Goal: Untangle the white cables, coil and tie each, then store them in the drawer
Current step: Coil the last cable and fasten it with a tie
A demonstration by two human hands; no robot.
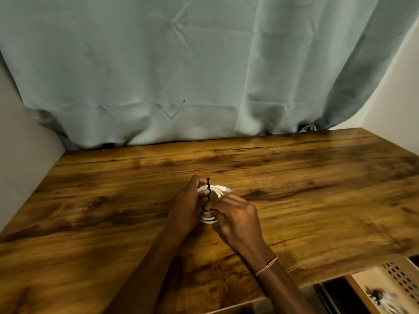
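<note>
- Two hands work one coil (218, 191). We find the left hand (190, 201) curled round its left side, with thumb and fingers clamped on the white loops just beside the tie (208, 188).
- Right hand (237, 217): the fingertips are drawn together at the near end of the black tie. We judge that it pinches that end, though the contact is small and partly hidden.
- Tie: it runs across the loops at the coil's far edge, and its free tip stands up above them.
- Position: the coil is near the middle of the table (317, 177), between the two hands. We cannot tell whether it rests on the wood or is held just above it.
- Step in hand, in our judgement: tying the coiled cable. For this cable, untangling and coiling look done.
- Next move: cinch the tie snug while the left hand stops the loops from springing open, and check that no loop slips out.
- After that, the coil goes to the drawer (399, 275), which stands open at lower right, below the table edge.
- Something pale and blurred lies in the drawer. We cannot identify it.
</note>
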